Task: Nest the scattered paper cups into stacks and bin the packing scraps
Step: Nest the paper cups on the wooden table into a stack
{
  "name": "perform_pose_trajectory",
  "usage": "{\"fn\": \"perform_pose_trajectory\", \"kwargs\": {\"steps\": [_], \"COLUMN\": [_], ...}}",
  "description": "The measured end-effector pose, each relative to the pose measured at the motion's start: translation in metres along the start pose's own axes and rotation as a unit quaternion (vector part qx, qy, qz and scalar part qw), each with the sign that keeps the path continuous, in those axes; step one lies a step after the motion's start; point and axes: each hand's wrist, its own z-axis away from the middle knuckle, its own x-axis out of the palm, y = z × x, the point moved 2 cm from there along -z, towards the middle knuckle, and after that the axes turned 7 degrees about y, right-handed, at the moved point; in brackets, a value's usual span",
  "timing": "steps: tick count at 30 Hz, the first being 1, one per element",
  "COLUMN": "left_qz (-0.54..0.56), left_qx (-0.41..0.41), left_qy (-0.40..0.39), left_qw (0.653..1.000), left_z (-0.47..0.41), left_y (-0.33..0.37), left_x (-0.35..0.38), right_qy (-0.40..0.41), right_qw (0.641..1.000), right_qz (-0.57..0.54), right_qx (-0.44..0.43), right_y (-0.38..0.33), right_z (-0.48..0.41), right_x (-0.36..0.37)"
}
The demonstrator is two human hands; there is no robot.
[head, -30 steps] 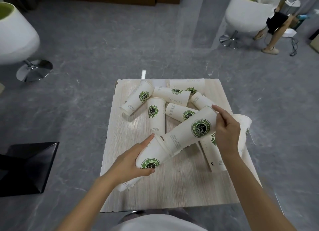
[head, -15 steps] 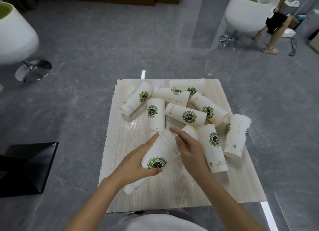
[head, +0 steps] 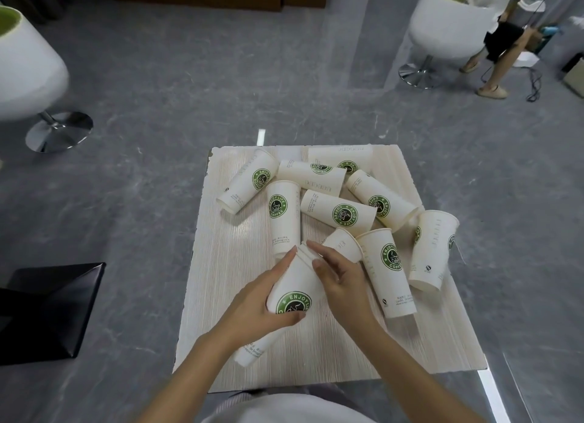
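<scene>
Nine loose paper cups (head: 339, 212), as nearly as could be counted, lay on their sides across the far half and right side of a pale wooden table (head: 227, 264), pointing every way, several touching. At the table's near middle, a short nested stack (head: 292, 296) lay tilted, its open rims towards the far edge. The left hand (head: 262, 302) gripped the stack around its wall, thumb under and fingers over. The right hand (head: 344, 283) lay against the stack's rim end, fingers lightly bent; whether it pinched the rim or only pressed on it could not be told. The nesting looked barely begun, with one small stack made and most cups left. No packing scraps showed. A dark angular object (head: 47, 305) sat on the floor left of the table; it may or may not have been a bin.
</scene>
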Motion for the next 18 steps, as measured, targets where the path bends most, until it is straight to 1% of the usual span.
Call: {"fn": "perform_pose_trajectory", "kwargs": {"steps": [7,9,12,18], "left_qz": [-0.009,-0.008,0.0,0.016], "left_qx": [-0.017,-0.021,-0.026,-0.043], "left_qy": [0.025,0.028,0.029,0.029], "left_qw": [0.999,0.999,0.999,0.998], "left_z": [-0.003,-0.004,-0.005,-0.003], "left_y": [0.0,-0.002,-0.006,-0.011], "left_x": [0.004,0.003,0.002,-0.003], "right_qy": [-0.018,-0.012,0.024,0.102], "right_qw": [1.0,1.0,0.999,0.982], "right_qz": [0.004,0.018,0.046,0.161], "right_qx": [0.014,0.012,0.006,-0.005], "right_y": [0.01,0.011,0.016,0.032], "right_z": [-0.011,-0.018,-0.034,-0.069], "right_x": [-0.003,-0.007,-0.021,-0.058]}}
